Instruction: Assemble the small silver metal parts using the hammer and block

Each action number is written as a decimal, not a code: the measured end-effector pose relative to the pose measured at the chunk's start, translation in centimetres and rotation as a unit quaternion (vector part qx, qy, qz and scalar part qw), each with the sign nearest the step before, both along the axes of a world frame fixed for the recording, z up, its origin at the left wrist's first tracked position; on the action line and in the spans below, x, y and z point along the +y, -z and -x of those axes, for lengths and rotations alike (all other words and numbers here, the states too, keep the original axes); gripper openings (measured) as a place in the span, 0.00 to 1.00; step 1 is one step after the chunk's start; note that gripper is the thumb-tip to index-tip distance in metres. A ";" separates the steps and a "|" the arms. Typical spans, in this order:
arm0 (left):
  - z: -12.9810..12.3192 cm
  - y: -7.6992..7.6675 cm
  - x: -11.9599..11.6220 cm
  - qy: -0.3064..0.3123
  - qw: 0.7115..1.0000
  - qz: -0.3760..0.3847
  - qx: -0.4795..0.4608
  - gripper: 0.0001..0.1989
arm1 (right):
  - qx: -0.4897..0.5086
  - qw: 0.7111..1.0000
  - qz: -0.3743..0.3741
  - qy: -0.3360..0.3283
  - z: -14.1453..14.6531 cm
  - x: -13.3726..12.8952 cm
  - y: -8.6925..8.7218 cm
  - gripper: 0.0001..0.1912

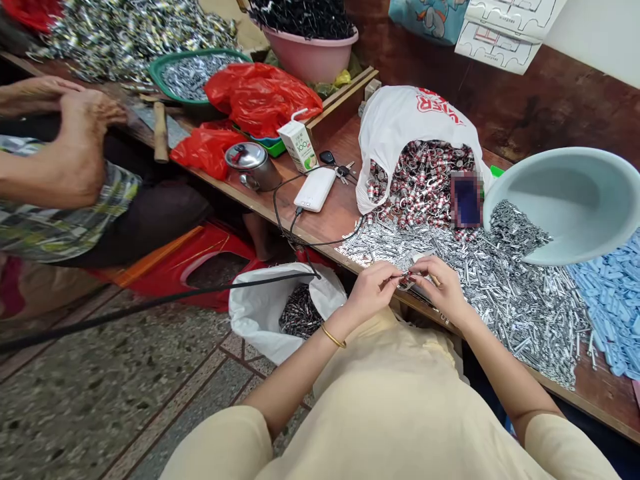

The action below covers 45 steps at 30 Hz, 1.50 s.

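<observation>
My left hand (371, 288) and my right hand (439, 287) meet at the table's front edge. Both pinch one small red-and-silver metal part (406, 275) between their fingertips. Just beyond them lies a wide heap of silver metal pins (505, 287) on the wooden table (330, 217). Behind the heap, a white plastic bag (400, 120) lies open, full of red-and-silver parts (420, 183). On the floor below my left hand stands a second white bag (260, 313) with dark finished pieces (300, 312) inside.
A pale blue basin (575, 193) tilts at the right beside blue plastic pieces (613, 300). A power bank (315, 189), keys (336, 167), a drink carton (299, 145) and a steel cup (250, 165) stand left. Another person (65, 167) sits at far left near red bags (260, 97).
</observation>
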State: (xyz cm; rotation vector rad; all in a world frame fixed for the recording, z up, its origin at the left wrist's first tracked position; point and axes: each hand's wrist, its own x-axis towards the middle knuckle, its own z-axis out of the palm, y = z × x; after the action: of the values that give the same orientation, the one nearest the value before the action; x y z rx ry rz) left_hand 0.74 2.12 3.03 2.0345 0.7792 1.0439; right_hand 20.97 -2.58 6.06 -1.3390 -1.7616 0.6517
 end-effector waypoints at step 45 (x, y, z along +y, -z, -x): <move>2.4 5.6 5.7 -0.064 0.936 0.346 -0.002 0.16 | -0.109 0.924 0.166 0.326 -16.5 -0.6 4.0 0.11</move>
State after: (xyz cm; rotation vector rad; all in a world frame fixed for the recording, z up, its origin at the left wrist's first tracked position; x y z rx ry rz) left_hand -1.64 7.84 -2.56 1.3897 1.1035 0.6967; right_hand 37.44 -3.21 2.09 -2.1660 -1.2606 0.4385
